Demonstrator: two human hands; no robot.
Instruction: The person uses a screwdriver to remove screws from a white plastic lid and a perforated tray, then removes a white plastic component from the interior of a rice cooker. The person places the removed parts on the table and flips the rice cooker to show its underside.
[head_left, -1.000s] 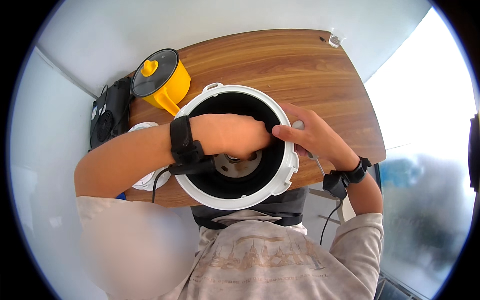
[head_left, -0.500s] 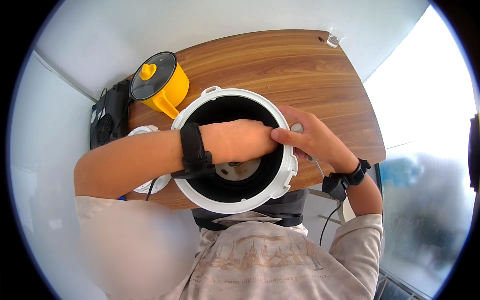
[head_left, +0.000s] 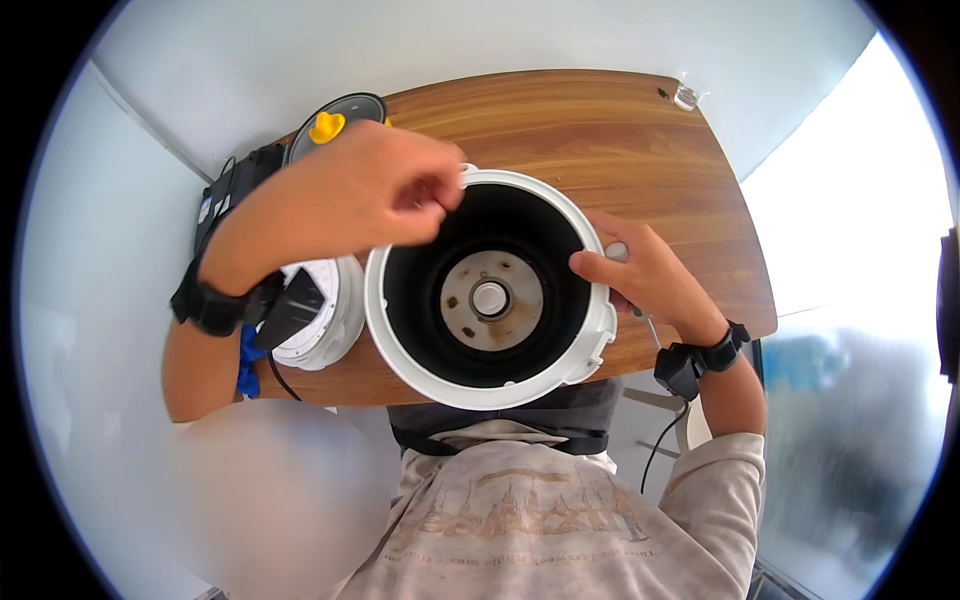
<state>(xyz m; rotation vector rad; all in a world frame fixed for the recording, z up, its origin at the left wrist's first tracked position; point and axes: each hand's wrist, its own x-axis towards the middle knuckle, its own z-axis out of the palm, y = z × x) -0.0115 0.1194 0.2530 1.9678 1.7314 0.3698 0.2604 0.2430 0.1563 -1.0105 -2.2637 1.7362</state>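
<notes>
A rice cooker body (head_left: 560, 385) with a white rim and black inner wall stands at the table's front edge. At its bottom lies a brown-spotted metal heating plate (head_left: 463, 277) around a pale central button (head_left: 490, 299). My left hand (head_left: 385, 185) hovers over the cooker's far left rim, fingers curled in a pinch; anything between the fingertips is hidden. My right hand (head_left: 655, 270) grips a screwdriver (head_left: 617, 253), its grey handle in the hand and its metal shaft pointing toward me. That hand's thumb rests against the cooker's right rim.
Behind my left hand is an electric pot (head_left: 350, 108) with a dark lid and yellow knob. A black appliance (head_left: 222, 195) stands at the far left. Left of the cooker sits a round white part (head_left: 335, 325), near a blue item (head_left: 247, 365). A clear cup (head_left: 686, 97) stands at the far right corner.
My left hand has come up out of the cooker and moved left and away from me, uncovering the heating plate. My right hand keeps the screwdriver at the right rim.
</notes>
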